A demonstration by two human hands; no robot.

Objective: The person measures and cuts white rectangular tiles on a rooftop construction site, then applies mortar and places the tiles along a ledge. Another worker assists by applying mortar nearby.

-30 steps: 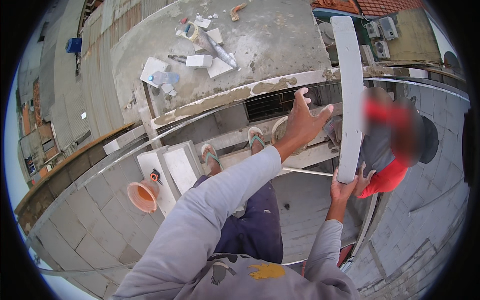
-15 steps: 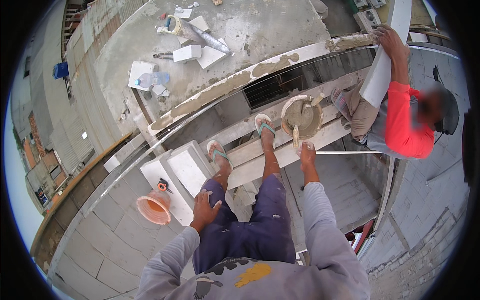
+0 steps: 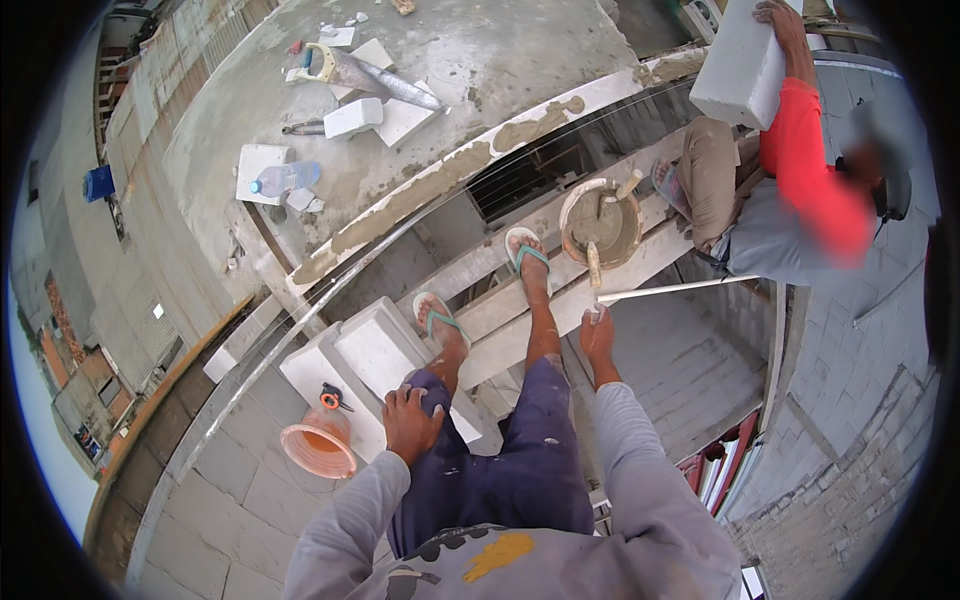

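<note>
My left hand (image 3: pixel 412 422) rests with spread fingers on my left knee, holding nothing. Past my right knee, my right hand (image 3: pixel 598 347) has its fingers curled together; whatever they hold, if anything, is hidden. Just beyond it stands a round bucket (image 3: pixel 633 240) of grey mortar. A trowel handle (image 3: pixel 594 268) juts from the bucket toward my right hand, apart from it, and a second handle (image 3: pixel 630 184) leans on the far rim. At the right, a crouching co-worker in red sleeves grips a white block (image 3: pixel 738 72) with one visible hand (image 3: pixel 785 28).
White blocks (image 3: pixel 380 335) lie beside my left foot, with an orange-and-black tool (image 3: pixel 332 397) and an orange pail (image 3: pixel 320 445). Across the gap, a handsaw (image 3: pixel 375 75) and water bottle (image 3: pixel 287 179) lie on the slab. Planks (image 3: pixel 500 345) bear my feet above a drop.
The co-worker's block has swung so its broad end faces me. My right hand has drawn back slightly from the trowel handle. My left hand stays on my knee, and the view has shifted.
</note>
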